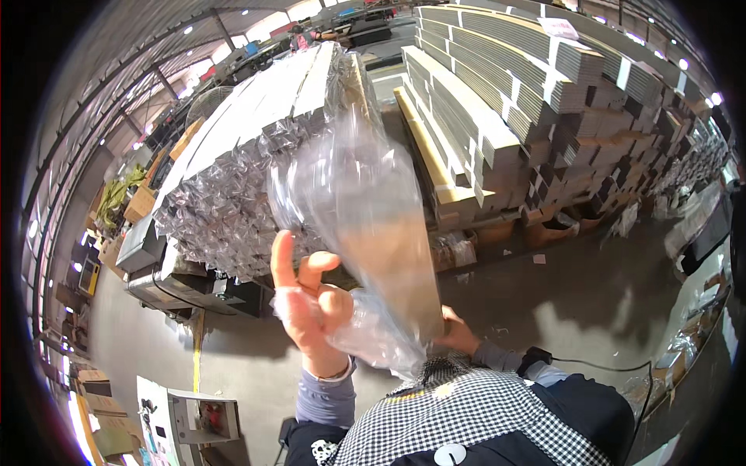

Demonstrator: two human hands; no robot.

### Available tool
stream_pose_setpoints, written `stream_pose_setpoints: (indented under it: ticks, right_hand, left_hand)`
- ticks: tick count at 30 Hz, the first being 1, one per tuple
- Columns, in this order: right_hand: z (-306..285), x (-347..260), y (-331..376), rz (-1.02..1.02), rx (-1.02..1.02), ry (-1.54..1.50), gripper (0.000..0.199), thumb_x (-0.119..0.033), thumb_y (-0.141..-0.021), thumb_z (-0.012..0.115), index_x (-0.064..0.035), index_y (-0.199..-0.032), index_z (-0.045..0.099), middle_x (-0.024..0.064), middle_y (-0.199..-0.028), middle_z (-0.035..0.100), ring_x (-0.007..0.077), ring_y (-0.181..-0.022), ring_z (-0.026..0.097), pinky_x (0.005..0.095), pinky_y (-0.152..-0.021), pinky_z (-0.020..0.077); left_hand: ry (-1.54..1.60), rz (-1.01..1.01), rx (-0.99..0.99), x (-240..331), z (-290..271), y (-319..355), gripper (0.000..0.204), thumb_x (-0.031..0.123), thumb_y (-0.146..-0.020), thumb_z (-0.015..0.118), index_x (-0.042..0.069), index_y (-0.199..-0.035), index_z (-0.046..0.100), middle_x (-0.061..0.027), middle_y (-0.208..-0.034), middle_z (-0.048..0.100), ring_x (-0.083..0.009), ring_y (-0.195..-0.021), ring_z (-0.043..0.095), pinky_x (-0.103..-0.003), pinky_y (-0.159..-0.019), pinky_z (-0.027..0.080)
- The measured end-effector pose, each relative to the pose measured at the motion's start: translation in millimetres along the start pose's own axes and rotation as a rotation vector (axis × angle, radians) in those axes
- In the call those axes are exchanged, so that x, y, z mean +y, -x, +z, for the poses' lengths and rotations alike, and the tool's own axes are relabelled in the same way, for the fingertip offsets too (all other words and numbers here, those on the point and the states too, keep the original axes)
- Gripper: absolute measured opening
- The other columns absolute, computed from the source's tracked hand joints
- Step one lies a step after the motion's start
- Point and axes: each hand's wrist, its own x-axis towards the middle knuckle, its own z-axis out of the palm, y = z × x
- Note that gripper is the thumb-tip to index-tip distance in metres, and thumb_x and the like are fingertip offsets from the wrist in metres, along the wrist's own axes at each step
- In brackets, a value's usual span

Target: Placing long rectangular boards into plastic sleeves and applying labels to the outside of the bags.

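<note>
A clear plastic bag (353, 202) is held up in front of me, with a flat brown cardboard piece (396, 264) inside it. My left hand (307, 299) grips the crumpled lower left of the bag, its index finger pointing up. My right hand (457, 332) holds the lower right edge of the bag and cardboard, mostly hidden behind them. The bag's loose bottom (373, 338) bunches between both hands.
A tall stack of bagged silvery flat packs (233, 163) stands behind the bag on the left. Large stacks of folded cardboard (528, 85) fill the right. A grey machine (194, 287) sits under the left stack. My checked sleeve (458, 404) fills the lower edge.
</note>
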Motion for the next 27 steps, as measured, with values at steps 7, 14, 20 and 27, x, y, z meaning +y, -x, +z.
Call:
stream_pose_setpoints:
  ticks: [7,14,20,27]
  right_hand:
    - [-131,-140,-284,-0.164,0.470,-0.119,0.047,-0.018,-0.094,0.064,0.0028,-0.134,0.052,0.0098,-0.114,0.067,0.0176,-0.100,0.061,0.0324,-0.087,0.0483]
    - [-266,-109,-658,-0.409,0.344,0.205,0.029,-0.022,-0.092,0.063,0.0047,-0.101,0.066,0.0069,-0.087,0.070,0.0144,-0.076,0.063,0.0300,-0.068,0.0503]
    - [-190,-54,-794,0.101,0.278,-0.005,0.040,-0.030,-0.092,0.064,0.0056,-0.108,0.068,0.0096,-0.098,0.072,0.0171,-0.081,0.066,0.0307,-0.074,0.0516]
    - [-283,66,-839,0.273,0.539,-0.082,0.058,-0.052,-0.094,0.048,0.0021,-0.094,0.070,0.0093,-0.082,0.067,0.0202,-0.081,0.061,0.0397,-0.074,0.0491]
  left_hand:
    - [-0.823,-0.152,0.348,-4,-120,-7,0.030,0.016,-0.088,0.069,0.003,-0.114,0.060,-0.0077,-0.083,0.066,-0.0036,-0.044,0.037,-0.021,-0.041,0.027]
    - [-0.892,-0.059,0.438,-17,-138,-54,0.023,0.012,-0.088,0.067,0.003,-0.109,0.061,-0.0077,-0.082,0.066,-0.0034,-0.046,0.038,-0.021,-0.042,0.026]
    - [-0.990,0.108,0.694,-11,-142,-58,0.019,0.005,-0.089,0.066,-0.001,-0.106,0.062,-0.0124,-0.083,0.069,-0.0034,-0.051,0.044,-0.019,-0.045,0.033]
    - [-1.035,0.010,0.473,-39,-130,-73,0.036,0.006,-0.087,0.070,0.000,-0.120,0.060,-0.0100,-0.107,0.068,-0.0120,-0.095,0.062,-0.023,-0.080,0.048]
